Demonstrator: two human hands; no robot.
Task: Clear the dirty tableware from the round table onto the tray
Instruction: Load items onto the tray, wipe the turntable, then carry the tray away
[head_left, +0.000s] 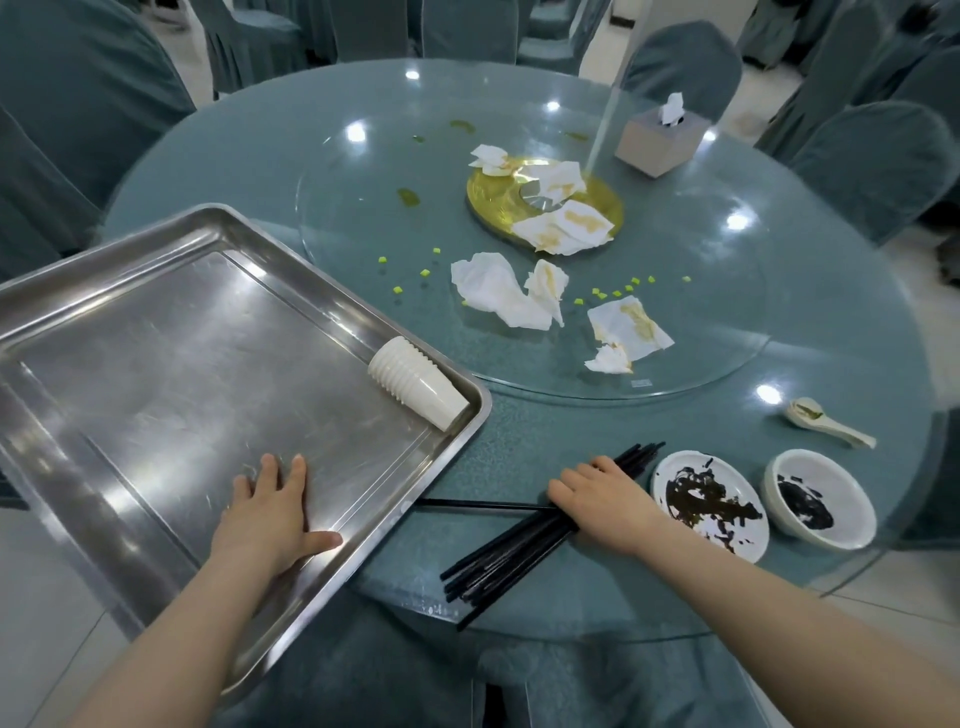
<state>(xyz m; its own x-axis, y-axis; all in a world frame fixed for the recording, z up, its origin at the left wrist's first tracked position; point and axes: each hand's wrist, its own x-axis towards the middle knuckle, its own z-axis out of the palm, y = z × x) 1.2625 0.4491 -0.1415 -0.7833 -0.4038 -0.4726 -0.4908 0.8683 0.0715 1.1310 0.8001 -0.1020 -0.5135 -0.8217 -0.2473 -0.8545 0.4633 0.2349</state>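
A large rectangular stainless-steel tray (156, 374) overhung the round bench's near-left edge, carrying a toppled stack of white paper cups (415, 383) in its far corner. A bundle of black chopsticks (524, 543) lay beside it, then a sauce-smeared white plate (709, 504), a dirty white bowl (820, 499) and a white ceramic spoon (826, 425).

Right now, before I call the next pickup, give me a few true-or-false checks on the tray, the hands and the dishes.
1. A stack of cups lies on its side in the tray. True.
2. The right hand rests on the black chopsticks. True.
3. The left hand holds the spoon. False: it lies flat in the tray.
4. The plate is already in the tray. False: it sits on the table beside the bowl.
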